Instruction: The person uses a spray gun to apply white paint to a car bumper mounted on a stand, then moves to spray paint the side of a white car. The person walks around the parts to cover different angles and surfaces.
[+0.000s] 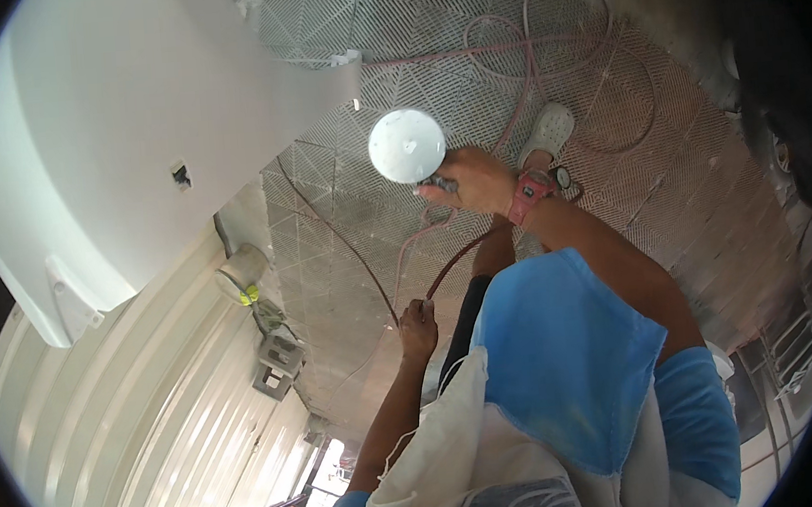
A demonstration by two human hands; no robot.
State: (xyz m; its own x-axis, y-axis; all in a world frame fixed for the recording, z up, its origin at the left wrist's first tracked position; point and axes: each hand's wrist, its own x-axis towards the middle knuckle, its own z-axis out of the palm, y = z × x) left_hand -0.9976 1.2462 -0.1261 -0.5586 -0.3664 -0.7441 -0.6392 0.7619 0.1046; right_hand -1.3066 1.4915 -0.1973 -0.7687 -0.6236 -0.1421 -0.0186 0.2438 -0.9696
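My right hand [478,179], with a red watch on its wrist, is closed round the handle of a spray gun. The gun's round white cup [406,147] faces up and hides most of the gun body. Lower and to the left, my left hand [418,329] is wrapped round a dark reddish air hose [454,257]. A large white vehicle body panel [133,113], with a small square hole in it, fills the upper left. The cup is to the right of the panel, apart from it.
Pinkish hose loops [528,42] lie across the patterned floor tiles [431,89]. Grey concrete blocks [278,364] and a bucket-like container [241,271] stand along the corrugated wall [142,417]. A shoe [549,128] shows near my right wrist.
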